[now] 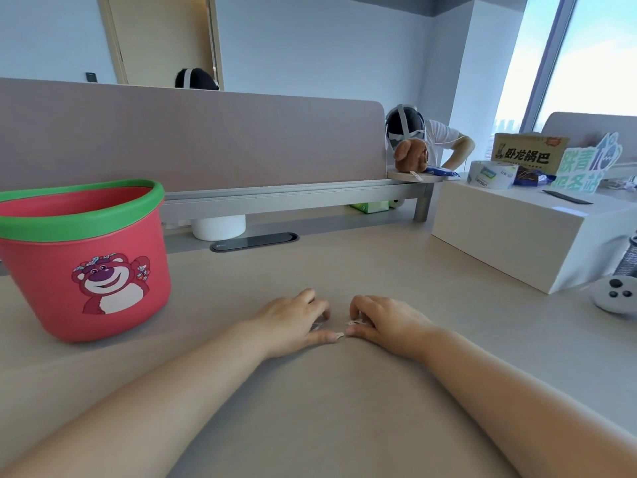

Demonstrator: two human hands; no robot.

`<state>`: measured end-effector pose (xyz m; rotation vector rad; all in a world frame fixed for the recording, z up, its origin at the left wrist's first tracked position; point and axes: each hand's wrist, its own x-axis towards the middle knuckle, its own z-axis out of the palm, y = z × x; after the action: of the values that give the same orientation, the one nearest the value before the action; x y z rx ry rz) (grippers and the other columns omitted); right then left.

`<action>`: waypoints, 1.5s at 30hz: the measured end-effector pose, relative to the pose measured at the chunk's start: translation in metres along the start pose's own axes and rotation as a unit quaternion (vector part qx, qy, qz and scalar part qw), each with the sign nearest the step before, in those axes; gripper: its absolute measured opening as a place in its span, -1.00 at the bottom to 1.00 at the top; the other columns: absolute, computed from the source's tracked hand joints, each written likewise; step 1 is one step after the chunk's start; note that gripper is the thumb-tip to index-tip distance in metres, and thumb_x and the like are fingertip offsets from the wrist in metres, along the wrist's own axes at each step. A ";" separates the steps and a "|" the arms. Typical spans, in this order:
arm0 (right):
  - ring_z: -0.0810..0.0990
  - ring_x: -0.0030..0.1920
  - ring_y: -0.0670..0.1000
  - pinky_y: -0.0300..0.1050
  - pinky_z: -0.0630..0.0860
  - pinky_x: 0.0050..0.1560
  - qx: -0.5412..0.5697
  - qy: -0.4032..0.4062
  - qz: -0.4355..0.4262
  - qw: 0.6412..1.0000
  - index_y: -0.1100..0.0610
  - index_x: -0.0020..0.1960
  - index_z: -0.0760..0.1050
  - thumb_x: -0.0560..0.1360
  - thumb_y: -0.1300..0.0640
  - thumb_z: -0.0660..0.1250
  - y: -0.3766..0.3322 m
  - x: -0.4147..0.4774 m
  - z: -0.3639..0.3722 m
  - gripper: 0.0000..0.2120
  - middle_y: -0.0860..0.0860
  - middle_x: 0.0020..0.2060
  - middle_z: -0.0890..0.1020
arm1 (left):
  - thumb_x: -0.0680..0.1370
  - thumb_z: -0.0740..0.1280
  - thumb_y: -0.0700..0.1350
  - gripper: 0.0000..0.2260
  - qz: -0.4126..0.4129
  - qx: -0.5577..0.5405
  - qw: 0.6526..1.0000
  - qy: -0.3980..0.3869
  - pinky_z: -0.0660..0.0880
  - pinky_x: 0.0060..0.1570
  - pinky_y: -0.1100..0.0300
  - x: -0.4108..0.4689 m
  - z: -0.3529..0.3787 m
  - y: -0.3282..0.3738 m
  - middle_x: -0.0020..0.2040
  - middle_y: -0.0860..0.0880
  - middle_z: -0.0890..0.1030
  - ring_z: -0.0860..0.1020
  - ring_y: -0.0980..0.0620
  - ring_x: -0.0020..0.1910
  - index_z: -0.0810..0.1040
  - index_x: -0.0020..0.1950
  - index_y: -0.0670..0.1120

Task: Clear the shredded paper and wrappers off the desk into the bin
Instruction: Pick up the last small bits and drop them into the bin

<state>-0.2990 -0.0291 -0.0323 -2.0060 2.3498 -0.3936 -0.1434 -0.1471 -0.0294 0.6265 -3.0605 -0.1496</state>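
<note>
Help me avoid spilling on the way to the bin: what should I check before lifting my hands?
1. Bin standing open-topped on the desk: ok.
2. Desk between the hands and the bin free of obstacles: ok.
3. Right hand fingers curled round the scraps: ok.
4. Left hand actually gripping scraps: cannot tell.
5. Every scrap gathered, none hidden beneath the palms: cannot tell.
</note>
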 end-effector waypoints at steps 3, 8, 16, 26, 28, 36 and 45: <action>0.51 0.09 0.10 -0.13 0.33 -0.06 -0.029 0.006 -0.002 1.000 0.12 0.09 0.38 0.53 -0.09 0.18 -0.002 0.000 0.003 -0.70 0.07 0.07 0.57 | 0.49 0.12 0.30 -0.54 0.007 0.019 1.000 0.019 0.42 0.02 0.01 0.003 0.005 0.017 0.12 -0.10 0.40 0.50 -0.17 0.07 0.38 0.14 -0.05; 0.52 0.09 0.15 -0.07 0.39 -0.02 -0.039 0.006 0.012 0.999 0.15 0.05 0.40 0.56 -0.02 0.14 -0.003 0.000 0.004 -0.76 0.12 0.05 0.59 | 0.55 0.13 0.17 -0.61 -0.020 0.045 0.997 0.062 0.40 0.02 -0.01 0.010 0.013 0.029 0.14 -0.16 0.46 0.50 -0.22 0.10 0.38 0.13 -0.13; 0.46 -0.27 0.06 -0.18 0.29 -0.27 0.128 0.092 0.075 0.985 0.10 -0.19 0.37 0.52 0.08 0.25 0.002 -0.006 0.001 -0.85 0.05 -0.32 0.51 | 0.59 0.15 -0.01 -0.74 -0.012 -0.013 0.998 0.068 0.38 0.02 0.01 0.012 0.015 0.032 0.11 -0.21 0.53 0.50 -0.22 0.10 0.43 0.08 -0.19; 0.29 -0.46 -0.06 -0.39 0.29 -0.46 0.252 0.179 0.030 0.951 0.14 -0.26 0.36 0.52 0.11 0.25 -0.059 0.041 -0.038 -0.79 -0.03 -0.49 0.34 | 0.57 0.21 -0.09 -0.88 -0.103 -0.114 0.953 0.262 0.29 -0.15 0.12 -0.040 -0.053 -0.017 -0.04 -0.11 0.57 0.50 -0.14 -0.03 0.37 -0.14 -0.08; 0.26 -0.46 -0.07 -0.42 0.30 -0.45 0.268 0.195 -0.005 0.943 0.11 -0.31 0.32 0.53 0.12 0.24 -0.086 0.060 -0.048 -0.74 -0.05 -0.49 0.32 | 0.58 0.21 -0.08 -0.87 -0.120 -0.094 0.941 0.302 0.31 -0.13 0.08 -0.056 -0.081 -0.029 -0.03 -0.12 0.57 0.50 -0.14 -0.02 0.41 -0.12 -0.11; 0.29 -0.43 -0.12 -0.49 0.31 -0.43 0.316 0.236 -0.153 0.906 0.17 -0.21 0.35 0.54 0.10 0.23 -0.214 0.154 -0.105 -0.80 -0.07 -0.46 0.35 | 0.58 0.22 -0.08 -0.81 -0.233 -0.008 0.877 0.420 0.24 -0.18 0.15 -0.118 -0.192 -0.110 -0.03 -0.16 0.56 0.50 -0.15 -0.01 0.50 -0.01 -0.19; 0.38 -0.39 -0.01 -0.30 0.35 -0.38 0.261 0.150 -0.168 0.939 0.19 -0.30 0.55 0.47 0.01 0.33 -0.273 0.219 -0.085 -0.71 0.01 -0.48 0.46 | 0.55 0.26 -0.05 -0.83 -0.299 -0.042 0.916 0.265 0.47 -0.23 0.25 -0.150 -0.199 -0.174 -0.17 0.01 0.70 0.65 0.05 -0.21 0.62 -0.09 -0.07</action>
<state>-0.0875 -0.2660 0.1380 -2.1632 1.7380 -1.2635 0.0691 -0.2650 0.1523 1.3224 -2.2545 -0.0929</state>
